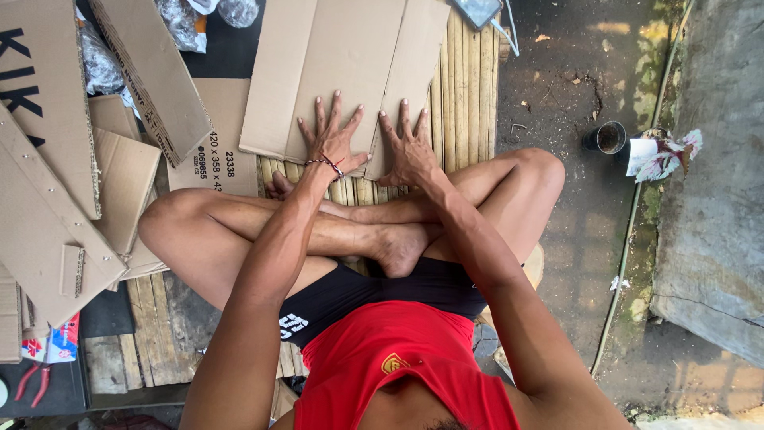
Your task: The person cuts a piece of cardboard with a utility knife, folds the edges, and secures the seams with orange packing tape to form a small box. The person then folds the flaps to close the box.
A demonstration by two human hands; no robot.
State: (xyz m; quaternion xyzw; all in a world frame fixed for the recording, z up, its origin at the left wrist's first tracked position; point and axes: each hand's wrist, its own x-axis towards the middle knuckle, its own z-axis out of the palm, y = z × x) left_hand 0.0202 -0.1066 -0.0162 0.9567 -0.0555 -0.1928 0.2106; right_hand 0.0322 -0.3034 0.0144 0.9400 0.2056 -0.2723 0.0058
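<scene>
Seated person, legs crossed, on a bamboo platform (469, 87); left hand (333, 139) at 12 o'clock, fingers spread and pressed flat on a cardboard sheet (334, 56); right hand (407, 147) just beside it at 1 o'clock, fingers likewise apart, flat on the same sheet's right flap; the sheet lies on the platform beyond the knees; further cardboard pieces (56, 183) stacked at 9 to 11 o'clock; red pliers (32, 381) at 8 o'clock; a small dark pot (609, 137) on the ground at 2 o'clock.
</scene>
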